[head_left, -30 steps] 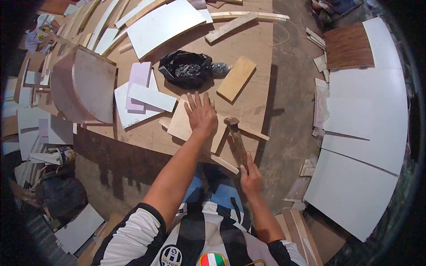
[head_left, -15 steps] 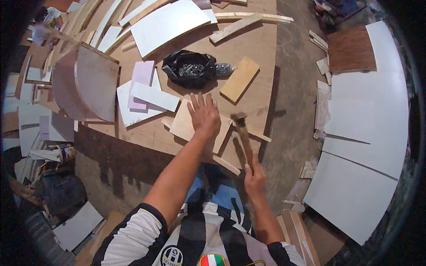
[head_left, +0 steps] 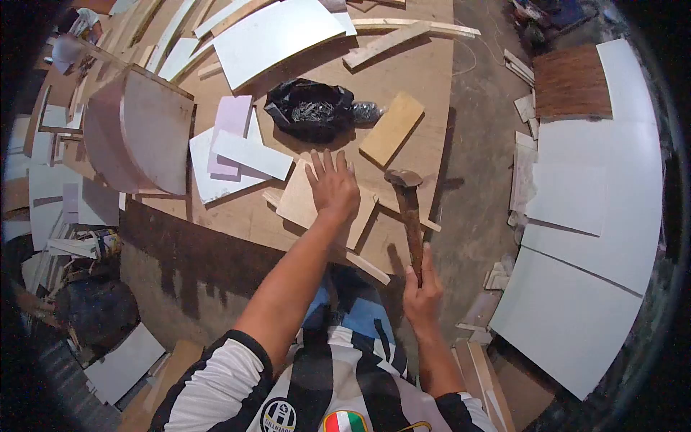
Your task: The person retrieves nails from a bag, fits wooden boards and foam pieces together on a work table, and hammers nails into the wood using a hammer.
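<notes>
- The left hand [head_left: 335, 189] is laid palm down on a pale wooden board [head_left: 296, 198], with its fingers spread and pointed away from the body; nothing is gripped by it.
- The hammer [head_left: 412, 219] is held by the right hand [head_left: 423, 294], whose fingers are closed around the lower part of the handle.
- The hammer's head is raised in front of the right hand, to the right of the left hand and apart from the board.
- A wooden strip [head_left: 368, 267] can be seen jutting past the board's near edge, between the two hands; a second strip [head_left: 414, 215] is partly crossed by the hammer's handle.
- Just beyond the left fingertips, a black plastic bag [head_left: 279, 114] is set open, and many nails [head_left: 312, 111] are heaped inside it.
- A yellowish wooden block [head_left: 392, 129] is placed ahead of the right hand, past the hammer's head.
- To the left of the left hand, a narrow white piece [head_left: 253, 154] is laid across a pink piece [head_left: 232, 122], and both are rested on a white panel [head_left: 207, 186].
- Farther left of that hand, a curved wooden form [head_left: 157, 137] is stood on the worktable [head_left: 435, 79].
- Well to the right of the right hand, large white boards [head_left: 568, 309] are stacked.
</notes>
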Tool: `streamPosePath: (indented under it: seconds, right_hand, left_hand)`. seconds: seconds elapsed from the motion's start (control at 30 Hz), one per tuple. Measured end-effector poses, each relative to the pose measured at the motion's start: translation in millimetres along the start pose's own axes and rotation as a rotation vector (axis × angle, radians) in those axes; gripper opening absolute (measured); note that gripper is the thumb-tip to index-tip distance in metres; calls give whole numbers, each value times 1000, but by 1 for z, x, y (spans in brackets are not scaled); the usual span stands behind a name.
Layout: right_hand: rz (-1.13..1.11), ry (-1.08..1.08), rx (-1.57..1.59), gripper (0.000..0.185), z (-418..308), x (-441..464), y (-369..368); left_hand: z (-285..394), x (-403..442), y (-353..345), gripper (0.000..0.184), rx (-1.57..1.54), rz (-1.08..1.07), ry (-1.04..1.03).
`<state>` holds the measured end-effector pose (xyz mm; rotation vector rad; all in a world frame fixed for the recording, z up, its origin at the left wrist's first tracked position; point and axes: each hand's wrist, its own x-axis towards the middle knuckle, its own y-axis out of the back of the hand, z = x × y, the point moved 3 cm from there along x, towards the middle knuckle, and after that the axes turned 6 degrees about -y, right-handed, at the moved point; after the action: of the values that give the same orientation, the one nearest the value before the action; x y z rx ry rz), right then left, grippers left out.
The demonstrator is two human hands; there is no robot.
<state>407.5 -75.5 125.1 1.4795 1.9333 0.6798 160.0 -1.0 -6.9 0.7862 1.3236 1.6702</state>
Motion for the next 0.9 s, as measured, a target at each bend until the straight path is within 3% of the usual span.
streamPosePath:
  seconds: [0.07, 0.13, 0.27, 0.33, 0.43, 0.57, 0.63, 0.77, 0.83, 0.9]
  right_hand:
    - [-3, 2, -26, 58, 4, 0, -4]
    - [-220, -148, -149, 59, 19, -1, -18]
    - [-230, -201, -105, 61, 13, -4, -10]
    - [-40, -68, -80, 62, 11, -6, -6]
    - [-201, -141, -165, 61, 26, -5, -22]
    - [-166, -101, -62, 61, 21, -1, -16]
    - [-35, -80, -19, 63, 18, 5, -9]
    - [-60, -8, -54, 59, 15, 5, -9]
    - [-209, -118, -40, 61, 17, 8, -9]
    - [-199, -158, -6, 61, 3, 15, 2]
  left_hand:
    - [-1, 0, -4, 50, 4, 15, -1]
    - [0, 1, -6, 49, 4, 32, -5]
    - [-2, 0, -5, 47, 18, 38, -9]
    - [-1, -1, -6, 47, 30, 28, -9]
    - [-1, 1, -7, 47, 24, 26, -11]
    - [-1, 1, -4, 48, 42, 20, -2]
    - [0, 1, -5, 49, 53, 22, -3]
    - [0, 3, -1, 48, 28, 14, -3]
    - [2, 4, 0, 48, 12, 4, 9]
    - [2, 0, 0, 47, 45, 26, -5]
